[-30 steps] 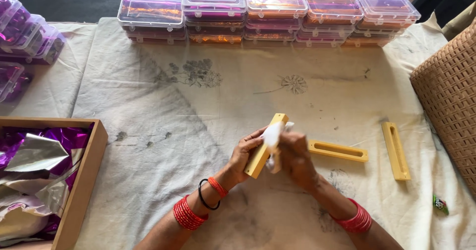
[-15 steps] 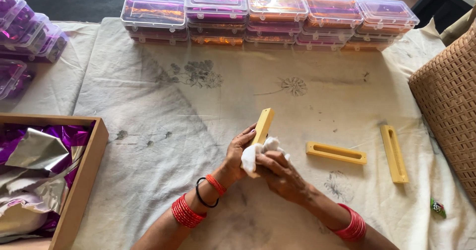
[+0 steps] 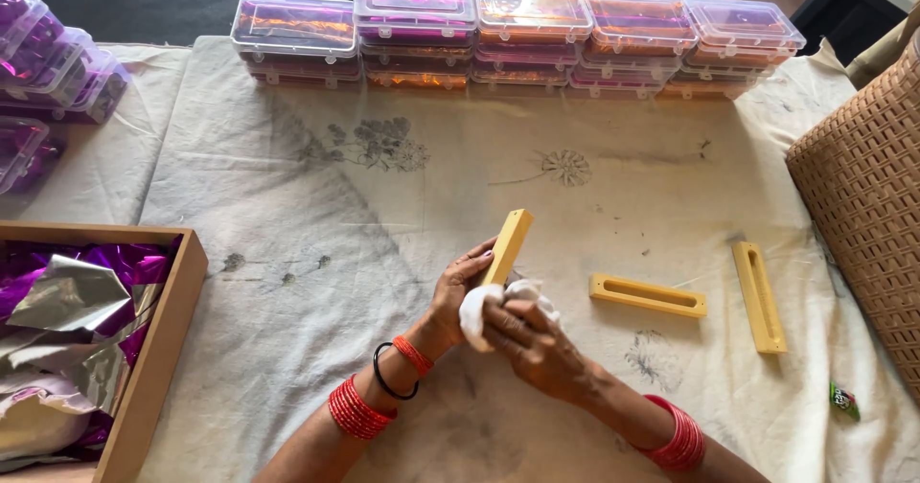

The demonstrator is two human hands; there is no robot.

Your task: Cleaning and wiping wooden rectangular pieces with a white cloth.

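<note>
My left hand (image 3: 458,293) grips the lower end of a yellow slotted bar (image 3: 508,244), which tilts up and away from me. My right hand (image 3: 525,339) presses a wad of white cloth (image 3: 476,309) against the bar's lower part. Both wrists wear red bangles, and the left also has a black band. Two more yellow slotted bars lie on the cloth-covered table to the right, one flat (image 3: 648,295) and one further right (image 3: 759,296), lying lengthwise away from me.
Stacked clear plastic boxes (image 3: 522,28) with purple and orange contents line the far edge; more (image 3: 43,61) sit far left. A wooden tray (image 3: 158,349) with purple and silver foil is at left. A wicker basket (image 3: 867,195) stands at right, a small green wrapper (image 3: 843,400) nearby.
The bar has been held more upright, and my right hand with the white cloth has slid down from its upper end to its lower part.
</note>
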